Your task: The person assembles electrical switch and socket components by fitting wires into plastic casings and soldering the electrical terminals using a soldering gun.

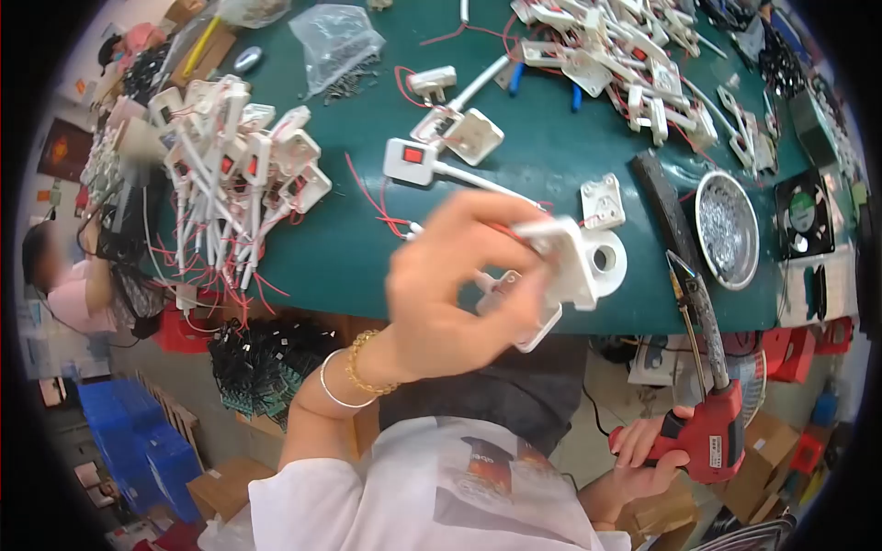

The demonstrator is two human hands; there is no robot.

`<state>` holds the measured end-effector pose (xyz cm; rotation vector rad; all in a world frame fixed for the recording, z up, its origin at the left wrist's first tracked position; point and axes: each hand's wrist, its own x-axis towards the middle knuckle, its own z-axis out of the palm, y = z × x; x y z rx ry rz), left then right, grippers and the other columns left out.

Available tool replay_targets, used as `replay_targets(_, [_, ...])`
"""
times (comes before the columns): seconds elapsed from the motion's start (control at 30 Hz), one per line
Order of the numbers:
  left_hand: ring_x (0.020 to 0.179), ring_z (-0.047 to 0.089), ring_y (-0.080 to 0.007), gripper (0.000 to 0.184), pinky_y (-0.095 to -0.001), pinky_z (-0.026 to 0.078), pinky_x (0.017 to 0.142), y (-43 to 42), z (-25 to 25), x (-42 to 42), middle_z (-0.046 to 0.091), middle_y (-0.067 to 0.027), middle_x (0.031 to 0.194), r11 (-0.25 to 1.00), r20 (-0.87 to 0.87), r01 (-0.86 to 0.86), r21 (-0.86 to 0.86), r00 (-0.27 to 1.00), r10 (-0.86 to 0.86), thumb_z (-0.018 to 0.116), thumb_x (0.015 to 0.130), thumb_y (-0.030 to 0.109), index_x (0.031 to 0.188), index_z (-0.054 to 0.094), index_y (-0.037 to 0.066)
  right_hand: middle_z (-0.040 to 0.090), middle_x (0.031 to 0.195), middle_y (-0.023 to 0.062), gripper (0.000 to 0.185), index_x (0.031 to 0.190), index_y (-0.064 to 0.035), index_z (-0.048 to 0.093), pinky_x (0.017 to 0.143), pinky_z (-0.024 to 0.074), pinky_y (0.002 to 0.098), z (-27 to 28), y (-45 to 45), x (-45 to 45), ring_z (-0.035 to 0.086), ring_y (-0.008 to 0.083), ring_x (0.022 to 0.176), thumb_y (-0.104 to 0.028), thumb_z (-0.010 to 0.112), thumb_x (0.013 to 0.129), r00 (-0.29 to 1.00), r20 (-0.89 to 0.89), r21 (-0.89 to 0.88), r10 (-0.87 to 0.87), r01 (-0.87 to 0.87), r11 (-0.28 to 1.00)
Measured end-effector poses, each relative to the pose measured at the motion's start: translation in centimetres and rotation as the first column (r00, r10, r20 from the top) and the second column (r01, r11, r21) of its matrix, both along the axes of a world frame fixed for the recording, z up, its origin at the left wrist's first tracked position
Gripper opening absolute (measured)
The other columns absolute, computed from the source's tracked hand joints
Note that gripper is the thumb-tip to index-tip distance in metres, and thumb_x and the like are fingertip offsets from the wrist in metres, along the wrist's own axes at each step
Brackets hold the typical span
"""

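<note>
White, angular plastic piece point(573, 270) clamped in left grip point(439, 298), red tool point(720, 435) clamped in right grip point(647, 454).

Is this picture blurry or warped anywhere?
In the head view, strong fisheye bending with black corners; in the head view, the raised left hand looks motion-blurred, while the red tool in the right hand looks crisper.

A white plastic part point(574, 266), slightly blurred, tilts in the left hand point(459, 289) near the middle of the scene, a squarish plate with a round, holed ring at its right. Nearer and farther right, a red tool point(721, 436) sits in the right hand point(650, 452), its long, dark metal barrel pointing far.
</note>
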<state>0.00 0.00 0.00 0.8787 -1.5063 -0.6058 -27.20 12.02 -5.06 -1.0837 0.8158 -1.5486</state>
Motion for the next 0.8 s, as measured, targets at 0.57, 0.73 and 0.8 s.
replay_targets(0.57, [0.059, 0.057, -0.0102, 0.026, -0.0256, 0.044, 0.057, -2.4, 10.9, 23.1, 0.065, -0.0063, 0.068, 0.526, 0.468, -0.85, -0.027, 0.454, 0.758, 0.065, 0.079, 0.022, 0.083, 0.068, -0.003, 0.043, 0.06, 0.0071, 0.048, 0.127, -0.0041, 0.036, 0.056, 0.0379, 0.0344, 1.5, -0.5, 0.4, 0.042, 0.0195, 0.052, -0.038, 0.047, 0.094, 0.981, 0.185, 0.121, 0.062, -0.085, 0.989])
replay_targets(0.73, [0.077, 0.062, -0.0235, 0.022, -0.0343, 0.047, 0.073, -5.7, 7.4, 25.3, 0.066, -0.0137, 0.082, 0.537, 0.639, -0.807, -0.246, 0.282, 0.716, 0.065, 0.081, 0.021, 0.081, 0.067, -0.001, 0.035, 0.048, 0.0009, 0.053, 0.128, 0.0016, 0.032, 0.036, 0.0335, 0.0254, 0.3, -0.5, 1.2, 0.031, 0.0113, 0.034, -0.04, 0.042, 0.096, 0.964, 0.114, 0.14, -0.241, 0.224, 0.964])
replay_targets(0.8, [0.095, 0.058, -0.0316, 0.019, -0.0383, 0.043, 0.084, -5.9, 7.5, 24.1, 0.064, -0.0167, 0.095, 0.522, 0.646, -0.694, -0.497, 0.106, 0.756, 0.066, 0.081, 0.019, 0.075, 0.066, 0.0, 0.035, 0.049, 0.0012, 0.053, 0.127, 0.0018, 0.032, 0.036, 0.0345, 0.0253, 0.4, -0.6, 0.9, 0.032, 0.0113, 0.034, -0.04, 0.042, 0.096, 0.987, 0.082, 0.057, -0.137, 0.133, 0.99])
